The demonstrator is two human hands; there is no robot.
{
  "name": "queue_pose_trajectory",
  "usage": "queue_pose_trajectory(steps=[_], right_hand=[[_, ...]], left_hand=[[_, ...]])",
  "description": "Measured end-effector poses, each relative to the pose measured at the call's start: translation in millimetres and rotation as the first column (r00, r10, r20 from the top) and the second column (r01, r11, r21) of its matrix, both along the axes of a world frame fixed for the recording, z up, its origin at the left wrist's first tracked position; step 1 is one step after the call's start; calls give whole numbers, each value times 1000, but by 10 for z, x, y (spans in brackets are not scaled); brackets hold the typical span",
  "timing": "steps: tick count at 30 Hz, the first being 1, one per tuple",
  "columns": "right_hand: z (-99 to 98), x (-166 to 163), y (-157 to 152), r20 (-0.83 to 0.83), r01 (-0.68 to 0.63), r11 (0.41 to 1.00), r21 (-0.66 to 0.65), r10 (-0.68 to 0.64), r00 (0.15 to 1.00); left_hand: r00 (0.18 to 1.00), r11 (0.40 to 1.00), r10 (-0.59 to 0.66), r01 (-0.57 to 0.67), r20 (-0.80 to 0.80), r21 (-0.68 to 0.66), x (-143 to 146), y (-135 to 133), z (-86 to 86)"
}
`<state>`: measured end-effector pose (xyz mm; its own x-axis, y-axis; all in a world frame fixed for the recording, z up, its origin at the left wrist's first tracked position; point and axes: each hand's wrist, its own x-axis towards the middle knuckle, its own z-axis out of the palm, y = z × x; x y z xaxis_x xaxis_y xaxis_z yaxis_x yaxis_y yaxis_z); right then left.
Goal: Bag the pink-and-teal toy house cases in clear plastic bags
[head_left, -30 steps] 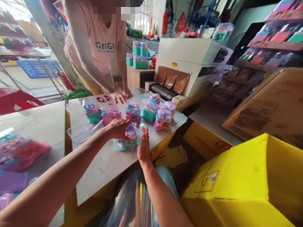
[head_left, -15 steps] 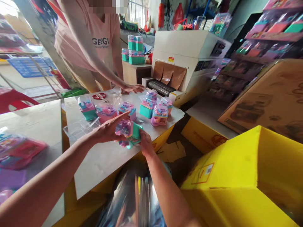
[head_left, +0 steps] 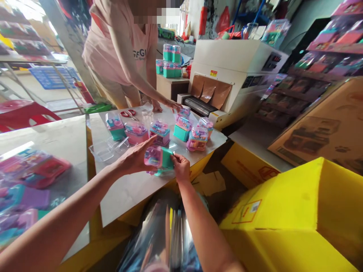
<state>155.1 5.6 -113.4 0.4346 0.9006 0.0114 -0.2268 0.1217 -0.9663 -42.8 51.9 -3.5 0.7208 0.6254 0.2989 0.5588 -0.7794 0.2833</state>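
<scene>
Tipped on its side above the near table edge is a toy box [head_left: 166,158] with a teal base and a clear lid over pink and purple parts. My left hand [head_left: 137,155] grips it around the lid end, thumb below and fingers above. At the base end, my right hand [head_left: 181,166] is closed, with thumb and fingertips pinched at the corner; whether a thin film lies between them is too fine to see. Just beyond stand similar toy boxes, among them a purple one [head_left: 160,132], a pink one [head_left: 136,132] and a teal one [head_left: 182,130].
Across the table a co-worker's hand [head_left: 173,105] reaches to the stacked boxes. Red-handled scissors [head_left: 128,113] and clear plastic trays [head_left: 109,149] lie on the white table [head_left: 124,192]. A conveyor machine [head_left: 221,60] stands behind; a yellow carton [head_left: 272,204] is at right.
My right fingers have closed into a pinch at the base's corner; the left hand keeps its hold. The co-worker's hand has moved right, onto the stacked boxes. My view has shifted slightly left.
</scene>
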Motion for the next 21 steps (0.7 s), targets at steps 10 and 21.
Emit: queue_pose_trajectory(steps=[10, 21], right_hand=[[40, 363, -169, 288, -95, 995, 15, 87, 954], [174, 385, 36, 366, -465, 883, 58, 414, 833]], left_hand=[[995, 994, -26, 15, -94, -110, 258, 168, 412], [966, 984, 41, -83, -256, -156, -94, 160, 240]])
